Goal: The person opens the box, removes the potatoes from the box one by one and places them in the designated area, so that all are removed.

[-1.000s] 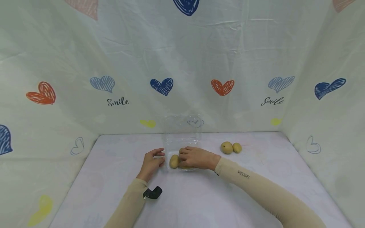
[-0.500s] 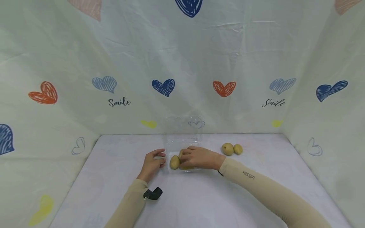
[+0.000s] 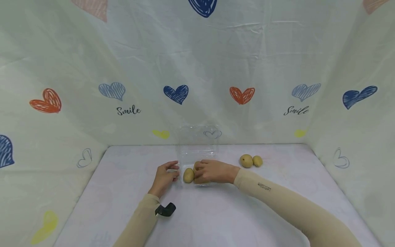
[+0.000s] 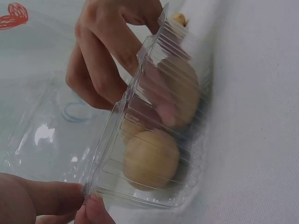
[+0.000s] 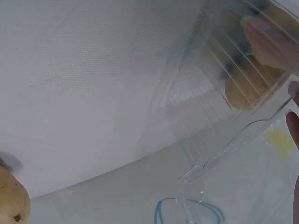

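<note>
A clear plastic clamshell box (image 4: 105, 149) stands on the white table (image 3: 197, 216), its lid (image 3: 197, 140) raised at the back. My left hand (image 3: 164, 178) is at the box's left side, thumb and finger pinching its rim in the left wrist view. My right hand (image 3: 217, 171) reaches down inside, fingers curled round a potato (image 4: 184, 88) near the right part. Another potato (image 3: 188, 175) lies in the left of the box. Behind my right fingers a further potato (image 3: 196, 166) shows partly; the hand hides the rest.
Two loose potatoes, a larger one (image 3: 246, 161) and a smaller one (image 3: 257, 161), lie on the table right of the box. A white cloth backdrop (image 3: 139, 61) with printed hearts rises close behind the box. A black device (image 3: 165, 209) is strapped at my left wrist.
The right forearm shifts slightly right and then back, the hand staying inside the box. The left hand keeps its place, and the loose potatoes lie where they were.
</note>
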Demonstrator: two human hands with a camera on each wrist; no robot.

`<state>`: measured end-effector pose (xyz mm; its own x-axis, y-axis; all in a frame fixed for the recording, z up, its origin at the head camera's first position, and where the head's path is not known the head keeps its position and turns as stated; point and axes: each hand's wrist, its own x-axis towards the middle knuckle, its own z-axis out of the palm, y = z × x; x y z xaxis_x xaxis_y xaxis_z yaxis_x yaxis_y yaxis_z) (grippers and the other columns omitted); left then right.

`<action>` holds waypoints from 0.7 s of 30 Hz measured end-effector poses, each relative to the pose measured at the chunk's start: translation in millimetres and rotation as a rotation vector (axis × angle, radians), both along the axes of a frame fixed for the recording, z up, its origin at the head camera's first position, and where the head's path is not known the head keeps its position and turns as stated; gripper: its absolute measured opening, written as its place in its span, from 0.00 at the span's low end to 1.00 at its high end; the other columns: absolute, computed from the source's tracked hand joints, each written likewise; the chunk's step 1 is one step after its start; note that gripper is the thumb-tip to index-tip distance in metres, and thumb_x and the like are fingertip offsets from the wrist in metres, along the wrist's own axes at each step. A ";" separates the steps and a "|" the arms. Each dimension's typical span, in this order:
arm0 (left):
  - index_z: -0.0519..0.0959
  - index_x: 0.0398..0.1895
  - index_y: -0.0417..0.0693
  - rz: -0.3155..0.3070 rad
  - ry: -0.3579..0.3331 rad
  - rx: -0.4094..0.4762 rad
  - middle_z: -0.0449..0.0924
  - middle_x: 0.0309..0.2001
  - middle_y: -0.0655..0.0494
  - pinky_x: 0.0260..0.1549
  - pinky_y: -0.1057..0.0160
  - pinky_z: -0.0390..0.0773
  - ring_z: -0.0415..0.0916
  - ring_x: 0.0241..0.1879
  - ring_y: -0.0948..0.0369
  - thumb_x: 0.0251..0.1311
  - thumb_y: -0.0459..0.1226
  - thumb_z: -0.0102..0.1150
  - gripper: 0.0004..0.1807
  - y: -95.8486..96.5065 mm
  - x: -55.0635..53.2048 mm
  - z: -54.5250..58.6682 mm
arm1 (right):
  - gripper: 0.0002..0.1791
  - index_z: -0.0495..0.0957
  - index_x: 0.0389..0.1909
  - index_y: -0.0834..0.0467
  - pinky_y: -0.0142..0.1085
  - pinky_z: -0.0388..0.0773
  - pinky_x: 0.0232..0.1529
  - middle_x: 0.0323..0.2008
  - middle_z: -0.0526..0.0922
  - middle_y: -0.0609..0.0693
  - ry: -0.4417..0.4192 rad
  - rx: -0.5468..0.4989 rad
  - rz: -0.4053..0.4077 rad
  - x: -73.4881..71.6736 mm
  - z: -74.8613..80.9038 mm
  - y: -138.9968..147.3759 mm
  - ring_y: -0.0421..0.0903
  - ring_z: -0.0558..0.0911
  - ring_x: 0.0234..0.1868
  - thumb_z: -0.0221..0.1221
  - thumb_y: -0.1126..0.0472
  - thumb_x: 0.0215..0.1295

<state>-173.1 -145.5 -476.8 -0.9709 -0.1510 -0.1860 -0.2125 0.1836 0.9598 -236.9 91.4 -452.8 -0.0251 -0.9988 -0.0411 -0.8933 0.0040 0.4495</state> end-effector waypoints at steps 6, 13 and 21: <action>0.76 0.67 0.29 0.002 -0.007 -0.002 0.81 0.51 0.37 0.31 0.70 0.80 0.77 0.35 0.61 0.62 0.19 0.57 0.27 0.7 0.8 1.2 | 0.18 0.87 0.58 0.36 0.33 0.73 0.67 0.55 0.85 0.35 0.002 -0.010 -0.001 0.9 -2.0 -5.0 0.40 0.77 0.60 0.67 0.56 0.71; 0.76 0.66 0.28 0.008 -0.005 0.009 0.81 0.50 0.36 0.30 0.70 0.80 0.77 0.35 0.62 0.61 0.18 0.56 0.27 0.5 1.4 3.3 | 0.14 0.87 0.55 0.40 0.34 0.72 0.70 0.56 0.86 0.35 0.010 0.001 -0.007 2.3 -1.2 -9.0 0.40 0.78 0.61 0.66 0.57 0.73; 0.76 0.67 0.28 0.001 -0.004 0.003 0.81 0.50 0.37 0.31 0.70 0.81 0.77 0.35 0.62 0.62 0.19 0.57 0.27 0.6 1.4 2.8 | 0.18 0.86 0.59 0.43 0.34 0.71 0.70 0.57 0.86 0.36 -0.097 -0.010 -0.079 2.1 3.0 -5.1 0.41 0.78 0.63 0.67 0.61 0.72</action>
